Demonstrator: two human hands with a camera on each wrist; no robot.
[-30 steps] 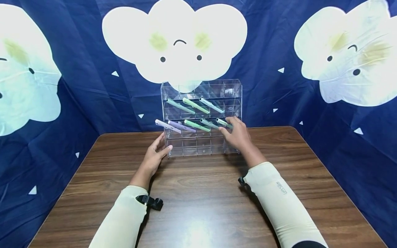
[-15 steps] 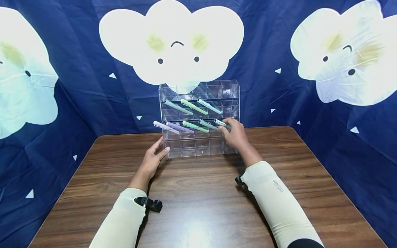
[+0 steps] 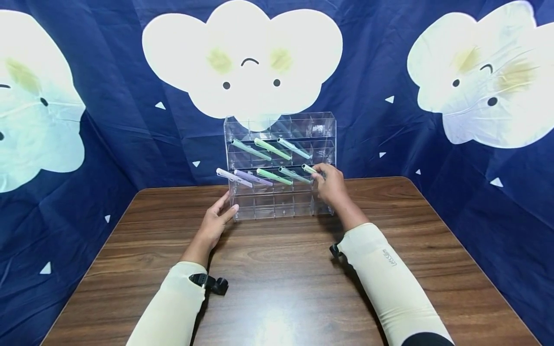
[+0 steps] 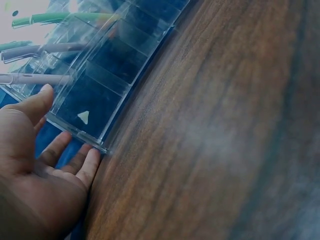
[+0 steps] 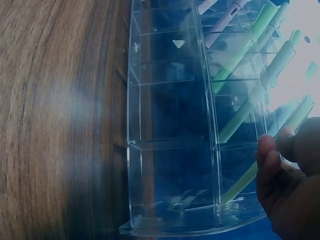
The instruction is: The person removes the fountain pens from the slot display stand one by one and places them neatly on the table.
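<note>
A clear acrylic pen rack with tiered compartments stands at the back of the table. My right hand pinches a pale green pen at the right end of the lower row of pens. In the right wrist view, that pen's lower part slants into the rack's end compartment, and my fingers hide its middle. My left hand is at the rack's left side, thumb apart in front. In the left wrist view, its fairly straight fingertips touch the rack's lower corner.
The lower row also holds a whitish pen, a lavender pen, a green pen and a grey-green pen. Above lean a teal pen, a light green pen and a pale blue pen. Blue cloth hangs behind the table.
My right thumb has shifted slightly right along the pale green pen, which sits a touch further right against the rack. My left hand stays at the rack's side.
</note>
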